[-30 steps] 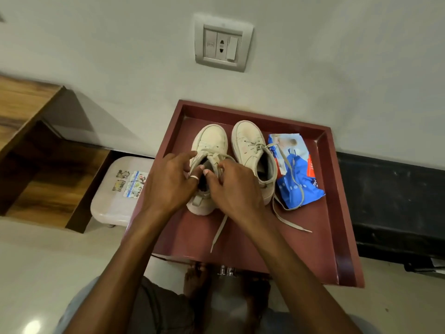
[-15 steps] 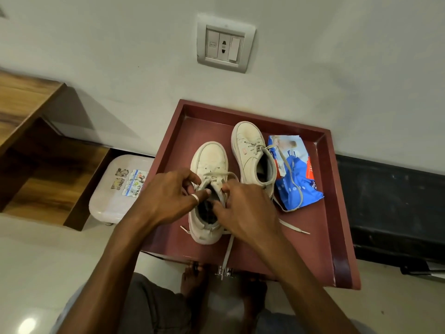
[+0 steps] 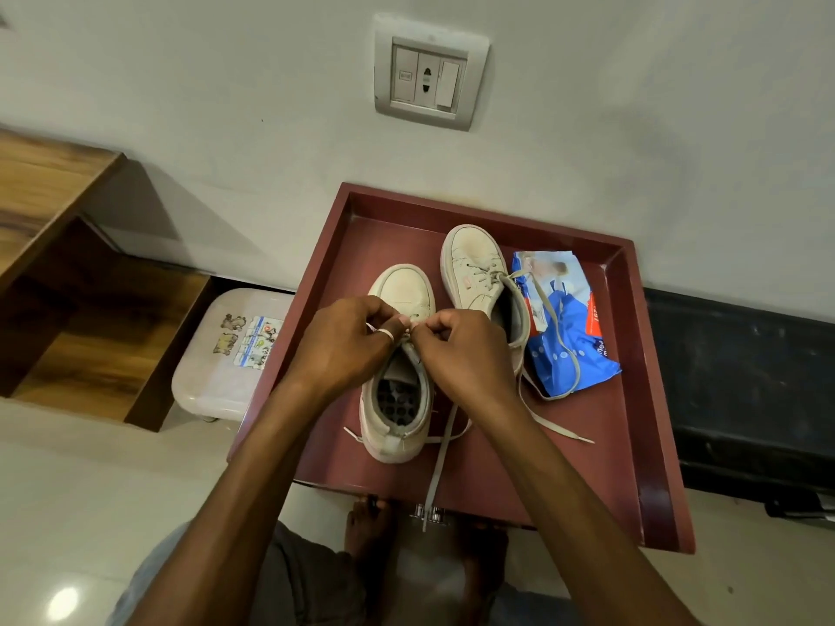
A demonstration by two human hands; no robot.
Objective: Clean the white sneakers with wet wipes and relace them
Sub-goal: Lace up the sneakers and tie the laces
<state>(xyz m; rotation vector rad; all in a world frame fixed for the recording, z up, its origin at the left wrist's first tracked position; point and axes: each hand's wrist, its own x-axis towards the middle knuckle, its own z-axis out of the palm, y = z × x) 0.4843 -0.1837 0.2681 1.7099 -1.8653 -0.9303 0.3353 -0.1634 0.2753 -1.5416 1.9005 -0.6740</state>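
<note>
left hand + right hand: fingers pinched on lace over near shoe | far shoe, wipes right of it | tray

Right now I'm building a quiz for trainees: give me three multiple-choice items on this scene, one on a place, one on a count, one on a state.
1. Where does the wipes pack lie?
A. On the floor
B. In the red tray, right of the far sneaker
C. On the wooden shelf

2. How many sneakers are in the tray?
A. One
B. Two
C. Three

3. What are the hands doing?
A. Both pinching the lace at the near sneaker
B. Resting flat on the tray
C. Opening the wipes pack

Answers:
1 B, the blue pack sits inside the tray rim beside the far sneaker.
2 B, one near and one far sneaker show.
3 A, the left hand and right hand meet, fingertips closed, over the shoe's eyelets.
</note>
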